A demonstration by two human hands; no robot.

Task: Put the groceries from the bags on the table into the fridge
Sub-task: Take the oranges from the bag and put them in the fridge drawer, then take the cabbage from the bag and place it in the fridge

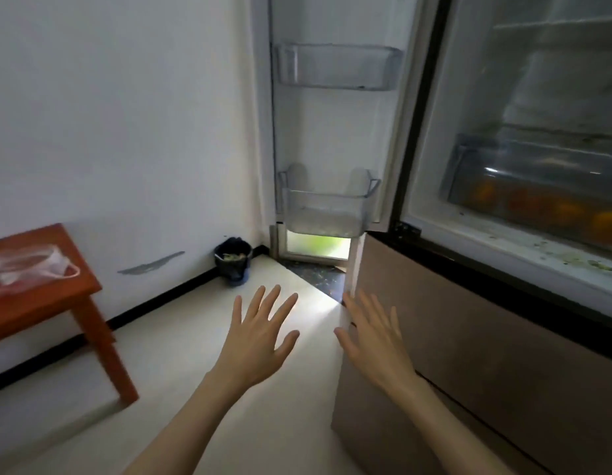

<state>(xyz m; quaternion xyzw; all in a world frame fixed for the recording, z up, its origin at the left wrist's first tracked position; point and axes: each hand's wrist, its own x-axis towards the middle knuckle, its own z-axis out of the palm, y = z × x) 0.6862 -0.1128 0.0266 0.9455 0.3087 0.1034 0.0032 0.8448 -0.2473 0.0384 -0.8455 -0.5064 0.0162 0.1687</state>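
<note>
Both grips are spread wide and nothing is held: the left hand [260,332] is raised over the pale floor [201,337], the right hand [375,337] beside the fridge's [503,354] lower drawer front. The fridge door [332,132] is swung open. Orange fruits [572,214] are seen in the crisper drawer. A clear plastic bag [30,264] is left on the red bench [57,296] at left, and a dark bin [233,260] is set in the corner.

A dark bin [233,260] holding scraps stands in the corner on the pale floor [181,354].
</note>
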